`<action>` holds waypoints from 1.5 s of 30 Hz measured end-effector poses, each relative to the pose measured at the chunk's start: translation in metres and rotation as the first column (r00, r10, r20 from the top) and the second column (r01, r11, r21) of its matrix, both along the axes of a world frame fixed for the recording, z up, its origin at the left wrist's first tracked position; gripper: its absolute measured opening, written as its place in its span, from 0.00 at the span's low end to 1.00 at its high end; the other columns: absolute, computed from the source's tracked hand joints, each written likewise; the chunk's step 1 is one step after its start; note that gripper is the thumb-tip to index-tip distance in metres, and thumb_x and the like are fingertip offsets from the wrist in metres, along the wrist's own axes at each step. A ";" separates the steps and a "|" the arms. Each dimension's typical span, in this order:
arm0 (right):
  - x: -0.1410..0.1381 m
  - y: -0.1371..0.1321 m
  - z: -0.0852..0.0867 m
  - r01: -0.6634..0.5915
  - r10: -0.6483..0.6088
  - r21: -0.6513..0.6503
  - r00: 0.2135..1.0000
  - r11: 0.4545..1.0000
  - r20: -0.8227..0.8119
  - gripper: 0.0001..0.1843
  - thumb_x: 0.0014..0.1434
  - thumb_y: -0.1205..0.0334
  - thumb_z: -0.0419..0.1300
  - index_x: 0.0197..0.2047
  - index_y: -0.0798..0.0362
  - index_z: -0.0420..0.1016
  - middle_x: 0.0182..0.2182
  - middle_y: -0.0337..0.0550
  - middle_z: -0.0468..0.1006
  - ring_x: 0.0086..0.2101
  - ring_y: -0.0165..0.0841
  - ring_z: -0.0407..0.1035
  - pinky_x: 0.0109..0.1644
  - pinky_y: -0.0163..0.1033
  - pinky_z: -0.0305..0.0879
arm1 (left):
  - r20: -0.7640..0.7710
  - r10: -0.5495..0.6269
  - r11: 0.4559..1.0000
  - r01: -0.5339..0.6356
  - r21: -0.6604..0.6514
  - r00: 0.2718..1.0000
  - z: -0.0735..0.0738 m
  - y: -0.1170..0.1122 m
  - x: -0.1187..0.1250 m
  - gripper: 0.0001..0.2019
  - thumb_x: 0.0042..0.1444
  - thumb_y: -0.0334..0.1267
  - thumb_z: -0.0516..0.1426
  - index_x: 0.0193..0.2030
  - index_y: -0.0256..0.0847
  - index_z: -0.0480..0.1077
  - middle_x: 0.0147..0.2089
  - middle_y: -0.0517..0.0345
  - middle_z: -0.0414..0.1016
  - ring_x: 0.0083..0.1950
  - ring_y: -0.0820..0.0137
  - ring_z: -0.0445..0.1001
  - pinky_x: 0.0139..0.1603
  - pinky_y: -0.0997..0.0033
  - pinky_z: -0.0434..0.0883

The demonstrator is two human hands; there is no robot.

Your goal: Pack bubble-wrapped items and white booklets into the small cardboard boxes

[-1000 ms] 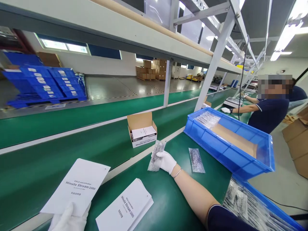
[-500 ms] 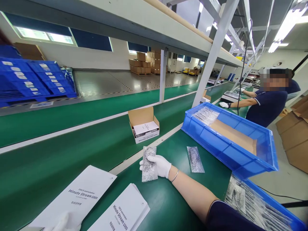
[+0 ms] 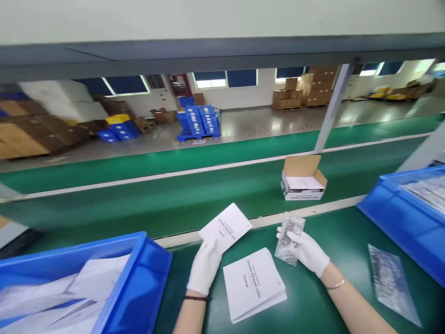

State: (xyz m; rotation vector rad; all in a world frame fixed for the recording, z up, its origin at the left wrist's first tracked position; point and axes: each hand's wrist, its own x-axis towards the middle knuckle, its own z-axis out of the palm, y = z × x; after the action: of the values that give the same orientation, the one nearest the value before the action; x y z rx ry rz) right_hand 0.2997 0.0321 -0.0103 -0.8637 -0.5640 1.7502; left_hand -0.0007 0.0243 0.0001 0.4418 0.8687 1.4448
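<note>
My left hand (image 3: 206, 264), in a white glove, grips a white printed manual (image 3: 227, 228) by its lower left edge, above the near edge of the green belt. Between the thumb and fingers of my gloved right hand (image 3: 309, 250) is a bubble-wrap packet (image 3: 289, 237); what lies inside it is unclear. A small stack of manuals (image 3: 255, 285) rests on the green table between my hands. Beyond my right hand, an open carton (image 3: 303, 188) stands on the belt with its lid up and a white manual on top. Another bubble-wrap packet (image 3: 392, 280) lies flat at the right.
A blue bin (image 3: 139, 273) holding white papers is at the left. At the right, another blue bin (image 3: 392, 204) contains bubble-wrapped packets. A white post (image 3: 333, 109) rises behind the carton, and a shelf beam (image 3: 222, 62) crosses overhead. Pallets of boxes stand beyond the belt.
My view has swung left, bringing the left bin into sight. The left hand with its manual is now further up the picture, nearer the belt. My right hand still holds the packet.
</note>
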 end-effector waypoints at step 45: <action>0.000 -0.006 0.005 -0.077 0.074 0.021 0.990 0.997 0.119 0.33 0.46 0.50 0.77 0.49 0.60 0.76 0.48 0.58 0.74 0.51 0.50 0.67 0.54 0.46 0.68 | 0.092 -0.030 0.999 0.032 -0.020 0.995 0.003 -0.006 -0.001 0.17 0.58 0.33 0.56 0.54 0.41 0.73 0.61 0.50 0.69 0.65 0.56 0.65 0.68 0.55 0.63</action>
State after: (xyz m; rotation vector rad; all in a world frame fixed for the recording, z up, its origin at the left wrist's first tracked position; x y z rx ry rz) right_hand 0.3001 0.0263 -0.0050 -0.9433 -0.7040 1.7644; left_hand -0.0022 0.0185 0.0034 0.3685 0.8001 1.4145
